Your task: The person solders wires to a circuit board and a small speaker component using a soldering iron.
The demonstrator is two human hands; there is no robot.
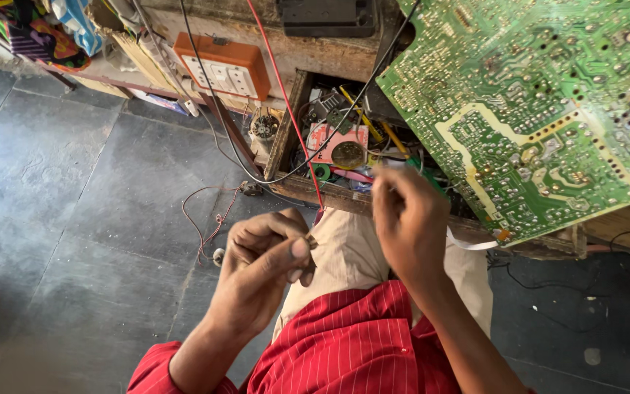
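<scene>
Your left hand [267, 255] is clenched around a small part [310, 242], pinched between thumb and forefinger; too small to tell what it is. It sits over your lap, just below the front edge of the open wooden drawer [297, 184]. Your right hand [410, 222] is raised just beside it, fingers curled toward the drawer edge; blurred, so I cannot tell whether it grips anything. A red wire [286, 102] runs down from the top of the view, across the drawer, and ends between your two hands, close to the small part. A black wire [216, 109] loops across the same path from the orange socket box [222, 67] into the drawer. The drawer is packed: a round brass-coloured disc [348, 154] on a pink card [329, 142], yellow-handled tools [362, 117], a green ring [321, 171], loose odds and ends. A big green circuit board [534, 109], solder side up, lies tilted on the tabletop and overhangs the right part of the drawer, covering what lies under it; its lower corner is just beside your right hand. A thin red-brown wire [209, 219] with a small white bit at its end trails on the grey stone floor [60, 219], left of your left hand. Colourful cloth [34, 33] sits at the top left. Red striped shirt [351, 343] and beige trousers [344, 252] fill the bottom of the view.
</scene>
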